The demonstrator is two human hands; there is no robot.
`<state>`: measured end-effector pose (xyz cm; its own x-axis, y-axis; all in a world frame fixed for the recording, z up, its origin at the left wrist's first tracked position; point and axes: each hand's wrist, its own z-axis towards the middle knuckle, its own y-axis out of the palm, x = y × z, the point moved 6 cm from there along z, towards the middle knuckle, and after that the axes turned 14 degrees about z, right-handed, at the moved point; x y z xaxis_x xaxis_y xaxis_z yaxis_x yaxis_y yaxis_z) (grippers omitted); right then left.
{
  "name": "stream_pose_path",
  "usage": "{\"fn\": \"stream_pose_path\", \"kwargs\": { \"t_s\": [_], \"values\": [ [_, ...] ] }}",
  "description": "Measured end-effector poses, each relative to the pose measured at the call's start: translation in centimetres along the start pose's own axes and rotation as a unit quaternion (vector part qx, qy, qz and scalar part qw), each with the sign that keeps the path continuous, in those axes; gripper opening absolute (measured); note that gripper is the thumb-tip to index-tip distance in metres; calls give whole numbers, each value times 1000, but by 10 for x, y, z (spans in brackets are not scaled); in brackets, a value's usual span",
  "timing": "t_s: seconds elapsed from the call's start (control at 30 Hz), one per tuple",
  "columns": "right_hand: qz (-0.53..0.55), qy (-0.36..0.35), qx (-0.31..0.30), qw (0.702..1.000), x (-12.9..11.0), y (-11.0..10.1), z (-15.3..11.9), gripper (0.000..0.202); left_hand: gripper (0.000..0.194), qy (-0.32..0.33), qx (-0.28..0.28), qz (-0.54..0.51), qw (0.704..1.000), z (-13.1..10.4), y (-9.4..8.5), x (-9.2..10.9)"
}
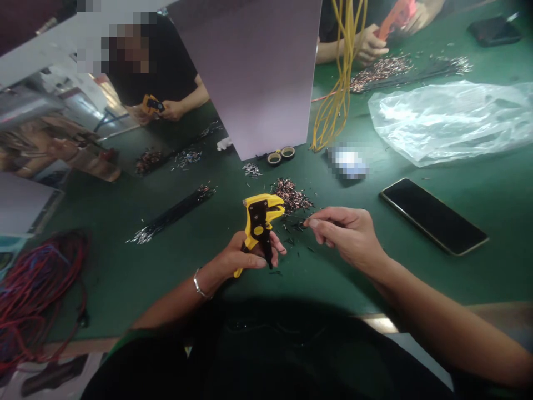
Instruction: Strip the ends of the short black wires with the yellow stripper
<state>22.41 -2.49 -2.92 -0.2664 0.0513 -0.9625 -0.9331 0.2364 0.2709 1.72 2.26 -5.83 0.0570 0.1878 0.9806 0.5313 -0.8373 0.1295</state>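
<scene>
My left hand (pixel 244 256) is wrapped round the handles of a yellow and black wire stripper (pixel 259 229), its jaws pointing right. To the right of the jaws, my right hand (pixel 347 230) pinches a thin dark wire (pixel 296 217), whose far end reaches towards the jaws; whether it is between them is too small to tell. Just behind the tool lies a pile of short copper-tipped pieces (pixel 291 195). Small black scraps (pixel 296 226) are scattered between my hands. A bundle of black wires (pixel 172 215) rests on the green table (pixel 166 289) at the left.
A phone (pixel 433 215) lies at the right, with a clear plastic bag (pixel 453 119) behind it. Tape rolls (pixel 281 156) sit below an upright panel (pixel 260 66). Yellow cables (pixel 339 83) hang beside it. Red cables (pixel 41 289) fill the left edge. Other people's hands hold tools across the table.
</scene>
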Motion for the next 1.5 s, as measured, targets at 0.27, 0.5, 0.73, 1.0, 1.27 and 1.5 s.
{"fn": "stream_pose_path", "kwargs": {
  "t_s": [0.27,0.5,0.73,1.0,1.27,1.5],
  "values": [
    [-30,-2,-60,998,-5,10,-1,18,48,-6,-4,-33,999,0,2,2],
    [-61,-2,-57,997,-5,14,-3,21,46,-7,10,-10,1000,-1,3,3],
    [-95,-14,-21,995,-4,14,-4,23,46,2,18,-9,1000,-2,5,5],
    [-110,-10,-3,994,-3,16,-6,24,44,12,27,-6,1000,-1,5,8],
    [-137,-85,-29,986,-10,30,-12,27,41,5,30,34,999,-1,9,6],
    [-193,-153,-51,968,-13,41,-19,29,41,11,27,59,998,-2,11,4]
  ]
}}
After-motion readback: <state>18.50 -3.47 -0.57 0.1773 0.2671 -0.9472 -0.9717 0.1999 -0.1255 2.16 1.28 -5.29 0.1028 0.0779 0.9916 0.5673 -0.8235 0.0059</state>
